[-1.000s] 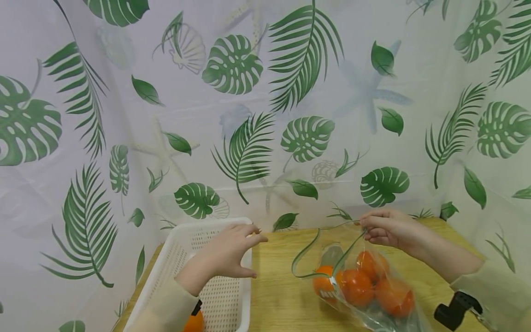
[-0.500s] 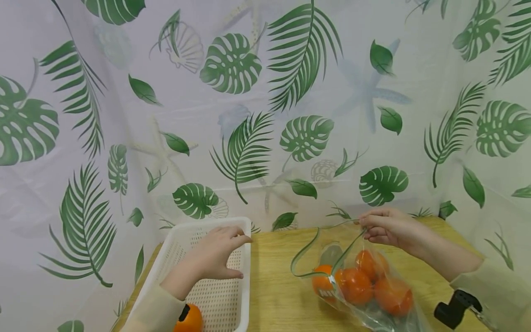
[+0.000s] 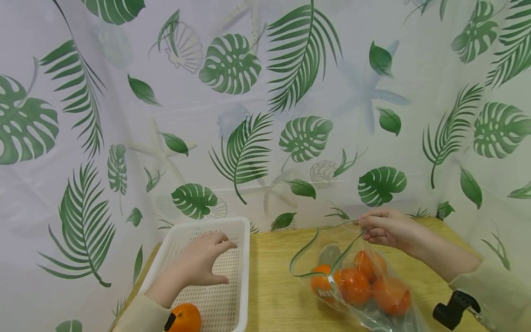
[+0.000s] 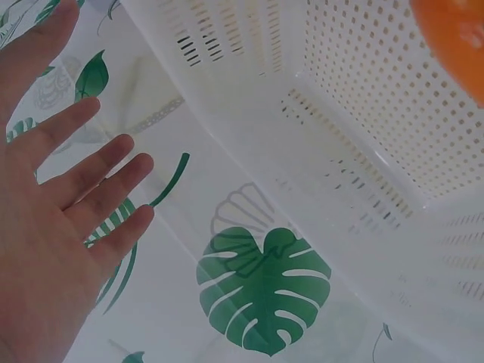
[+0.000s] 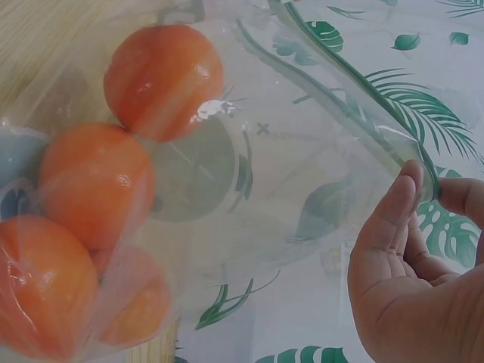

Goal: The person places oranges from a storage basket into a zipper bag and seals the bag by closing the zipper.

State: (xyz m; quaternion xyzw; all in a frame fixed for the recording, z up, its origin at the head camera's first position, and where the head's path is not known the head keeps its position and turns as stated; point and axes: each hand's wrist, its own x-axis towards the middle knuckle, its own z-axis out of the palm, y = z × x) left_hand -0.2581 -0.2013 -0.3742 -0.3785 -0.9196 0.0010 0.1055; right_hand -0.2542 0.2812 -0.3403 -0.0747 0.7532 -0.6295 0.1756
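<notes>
My left hand (image 3: 197,263) hovers over the white perforated plastic basket (image 3: 245,276), fingers spread apart and holding nothing. Inside the basket, close to my left wrist, lies an orange (image 3: 186,318); the left wrist view catches its edge at the top right. My right hand (image 3: 392,230) pinches the rim of a clear zip bag (image 5: 302,144) between thumb and fingers. The bag's mouth, edged with a green strip, gapes toward the left. Several oranges (image 3: 354,287) rest in the bag, which sits on the table.
A wooden table (image 3: 274,276) carries both the basket on the left and the bag on the right. Behind it hangs a white curtain (image 3: 257,101) printed with green leaves, close to the table's back edge.
My left hand has drawn back leftward and slightly down, farther over the basket, uncovering more of the orange there. My right hand keeps its pinch on the bag, nearly still.
</notes>
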